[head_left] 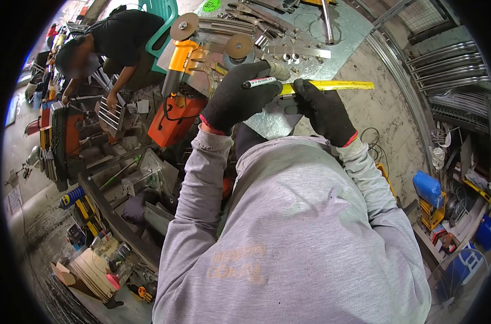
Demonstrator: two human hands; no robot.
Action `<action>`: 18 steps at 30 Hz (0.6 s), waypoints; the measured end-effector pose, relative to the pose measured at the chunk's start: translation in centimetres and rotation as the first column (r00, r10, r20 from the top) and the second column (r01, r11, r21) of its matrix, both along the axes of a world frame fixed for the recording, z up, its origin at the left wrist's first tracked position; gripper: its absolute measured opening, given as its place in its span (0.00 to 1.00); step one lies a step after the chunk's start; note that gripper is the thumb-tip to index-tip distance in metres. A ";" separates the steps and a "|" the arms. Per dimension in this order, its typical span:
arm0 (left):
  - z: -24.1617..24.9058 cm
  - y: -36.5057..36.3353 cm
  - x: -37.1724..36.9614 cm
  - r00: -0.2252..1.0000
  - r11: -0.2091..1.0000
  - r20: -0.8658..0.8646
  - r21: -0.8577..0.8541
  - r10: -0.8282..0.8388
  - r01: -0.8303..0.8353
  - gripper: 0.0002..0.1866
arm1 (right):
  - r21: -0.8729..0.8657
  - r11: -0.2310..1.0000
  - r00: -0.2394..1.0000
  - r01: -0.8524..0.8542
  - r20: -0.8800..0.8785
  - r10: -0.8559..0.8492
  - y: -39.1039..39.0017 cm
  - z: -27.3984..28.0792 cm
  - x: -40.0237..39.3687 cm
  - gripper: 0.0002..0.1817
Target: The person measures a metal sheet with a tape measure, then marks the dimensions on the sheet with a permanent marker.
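My left hand (240,94), in a black glove with a red cuff, is closed around a white marker (260,82) with a dark end. A beige, rough-looking piece (278,71) shows at its fingertips. Beside it my right hand (326,112), gloved the same way, pinches a yellow tape measure blade (337,85) that stretches out to the right. Both hands are close together over the near corner of a metal-topped table (350,16). On the left side of that table lies a yellow angle grinder (181,60) next to a brown abrasive disc (239,47).
Metal strips and small parts crowd the table, with a metal tube (327,24) at the back. An orange box (172,121) stands below the grinder. At left, a person (124,40) bends over a slotted metal piece (111,114). Racks of metal tubes (445,62) line the right.
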State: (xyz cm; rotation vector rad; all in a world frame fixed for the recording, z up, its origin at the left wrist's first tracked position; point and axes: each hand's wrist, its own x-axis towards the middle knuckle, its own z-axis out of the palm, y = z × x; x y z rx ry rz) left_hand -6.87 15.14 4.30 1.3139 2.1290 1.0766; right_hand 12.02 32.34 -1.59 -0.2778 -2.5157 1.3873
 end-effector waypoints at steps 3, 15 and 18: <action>-0.9 -0.4 -0.2 0.994 0.997 -0.101 0.054 -0.049 0.054 0.20 | 0.076 0.997 0.998 -0.016 -0.055 0.020 0.0 -0.2 0.0 0.26; -2.2 -0.2 -0.5 0.995 0.999 0.098 0.054 -0.004 -0.002 0.22 | -0.329 0.942 0.997 0.068 0.050 -0.054 -0.9 0.9 0.0 0.16; -0.1 0.4 -0.6 0.992 0.997 0.109 0.038 -0.064 0.060 0.19 | -0.496 0.859 0.990 0.130 0.113 -0.084 -1.1 2.0 -0.6 0.18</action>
